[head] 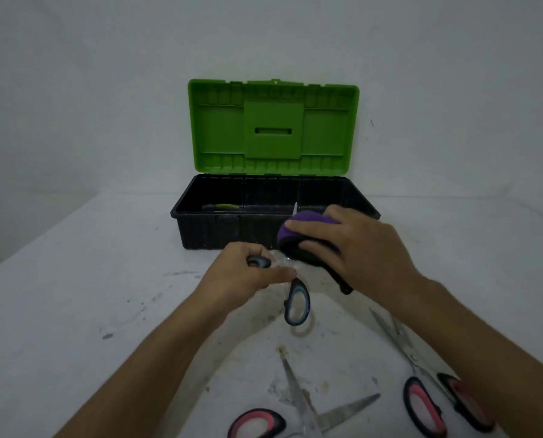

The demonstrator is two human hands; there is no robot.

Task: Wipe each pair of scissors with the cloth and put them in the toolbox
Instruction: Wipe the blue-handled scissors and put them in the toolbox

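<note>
My left hand point(248, 273) is closed around the upper loop of the blue-handled scissors point(296, 303), thumb pressed across near the pivot, while the lower blue-and-black loop hangs free just below and right of that hand. My right hand point(352, 245) is closed over the purple cloth point(298, 224), which is bunched around the blades; a short bright blade tip pokes out above the cloth, just past my fingertips. A dark edge of the cloth trails down under the right palm.

Directly beyond both hands sits the toolbox point(200, 229), its black tub touching nothing I hold but very near the cloth. Its green lid point(273, 124) stands open and upright behind. Inside the tub, beyond my left hand, lies a green-handled tool point(222, 206); I cannot tell exactly what it is.

Nearer to me than my hands, on the stained white table point(74, 279), lie two pairs of pink-handled scissors. One pair point(305, 409) is spread open between my forearms, with one handle loop showing. The other pair point(422, 374) lies partly under my right forearm, blades pointing toward the right hand.

I can read no brand, label or writing on the toolbox, the scissors or the cloth.
</note>
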